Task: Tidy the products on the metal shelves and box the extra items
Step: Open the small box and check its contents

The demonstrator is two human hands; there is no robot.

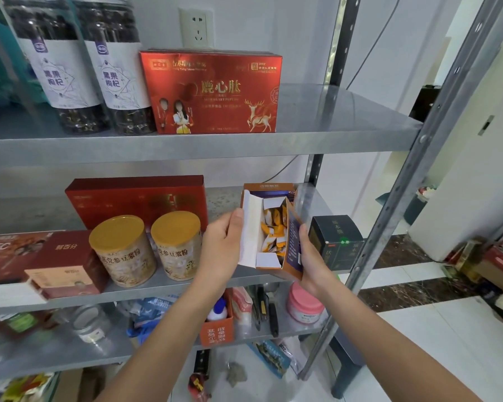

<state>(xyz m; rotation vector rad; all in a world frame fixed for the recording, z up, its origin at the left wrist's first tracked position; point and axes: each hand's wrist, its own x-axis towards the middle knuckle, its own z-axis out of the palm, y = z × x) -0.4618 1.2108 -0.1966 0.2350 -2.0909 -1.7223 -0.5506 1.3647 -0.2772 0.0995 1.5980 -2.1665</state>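
Contents check, I judge: sachet box open near the middle shelf's front-right corner, left hand pinching its flap, right hand gripping its side; next it wants closing and shelving squarely.

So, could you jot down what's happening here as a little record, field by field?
Held item: orange box, open, sachets inside
Left hand: grips the box's white flap side
Right hand: holds the box's right side
Middle shelf: gold-lidded tins, dark box
Top shelf: red deer box, dark jars
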